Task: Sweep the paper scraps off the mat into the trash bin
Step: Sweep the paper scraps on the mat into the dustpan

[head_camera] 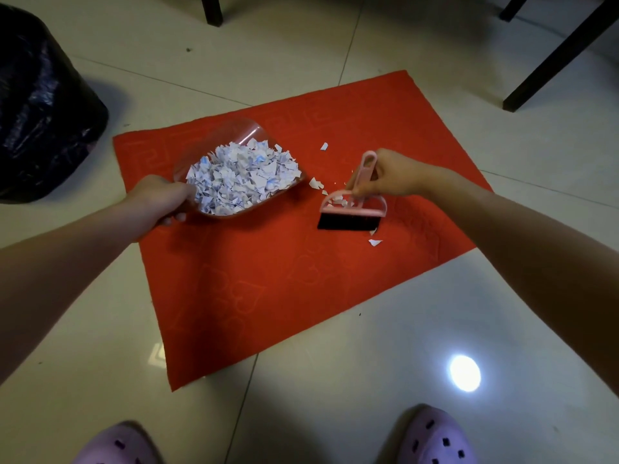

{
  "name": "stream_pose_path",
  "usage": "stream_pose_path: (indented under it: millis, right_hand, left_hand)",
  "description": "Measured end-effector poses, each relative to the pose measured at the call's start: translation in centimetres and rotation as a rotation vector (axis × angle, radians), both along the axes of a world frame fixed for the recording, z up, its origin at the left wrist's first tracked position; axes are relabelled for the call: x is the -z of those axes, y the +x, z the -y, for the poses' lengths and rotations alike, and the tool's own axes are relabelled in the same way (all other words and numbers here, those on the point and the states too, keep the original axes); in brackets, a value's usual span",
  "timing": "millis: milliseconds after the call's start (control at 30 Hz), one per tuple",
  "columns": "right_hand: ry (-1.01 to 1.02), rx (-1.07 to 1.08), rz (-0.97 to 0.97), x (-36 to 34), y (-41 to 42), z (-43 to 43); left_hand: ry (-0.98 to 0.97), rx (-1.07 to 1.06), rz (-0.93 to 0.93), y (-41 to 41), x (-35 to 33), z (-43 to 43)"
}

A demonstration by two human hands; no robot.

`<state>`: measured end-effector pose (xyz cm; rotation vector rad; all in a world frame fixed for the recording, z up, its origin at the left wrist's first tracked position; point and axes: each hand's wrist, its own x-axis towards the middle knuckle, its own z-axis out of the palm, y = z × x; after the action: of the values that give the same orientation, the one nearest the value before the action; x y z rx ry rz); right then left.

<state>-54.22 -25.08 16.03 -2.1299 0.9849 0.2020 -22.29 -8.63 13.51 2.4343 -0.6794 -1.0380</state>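
Note:
A red mat (274, 283) lies on the tiled floor. My left hand (157, 199) grips the near end of a clear dustpan (231, 135) heaped with white paper scraps (241, 175), held over the mat's left part. My right hand (388, 174) holds the handle of a small pink brush (351, 212) with black bristles, set on the mat right of the dustpan. A few loose scraps (316, 184) lie between pan and brush, one (374, 242) just below the bristles, one (324, 146) farther back. The trash bin, lined with a black bag (37, 105), stands at the left.
Dark chair or table legs (556, 58) stand behind the mat at the right, another leg (211, 10) at the top middle. My feet in purple slippers (435, 437) are at the bottom edge. A bright light reflection (465, 373) shows on the tiles.

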Motion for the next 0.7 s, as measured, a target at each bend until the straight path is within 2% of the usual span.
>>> stream_pose_path:
  millis: [167, 267, 333, 367, 500, 700]
  right_hand:
    - [-0.213, 0.178, 0.151, -0.3, 0.2, 0.2]
    - [-0.040, 0.122, 0.198, -1.0, 0.7, -0.3]
    - [0.050, 0.028, 0.093, -0.7, 1.2, -0.7]
    - [0.023, 0.008, 0.050, -0.3, 1.5, -0.8]
    - [-0.172, 0.184, 0.086, -0.1, 2.1, -0.4]
    - [-0.035, 0.369, 0.306, 0.9, 5.7, -1.0]
  left_hand:
    - [-0.031, -0.038, -0.030, 0.4, 0.4, -0.3]
    - [-0.052, -0.066, -0.044, 0.4, 0.2, -0.1]
    - [-0.068, -0.085, -0.056, 0.3, 0.2, 0.1]
    - [-0.076, -0.094, -0.062, 0.2, 0.1, 0.1]
    - [-0.095, -0.099, -0.081, 0.1, 0.2, 0.4]
    - [-0.143, -0.109, -0.125, 0.1, 0.5, 0.7]
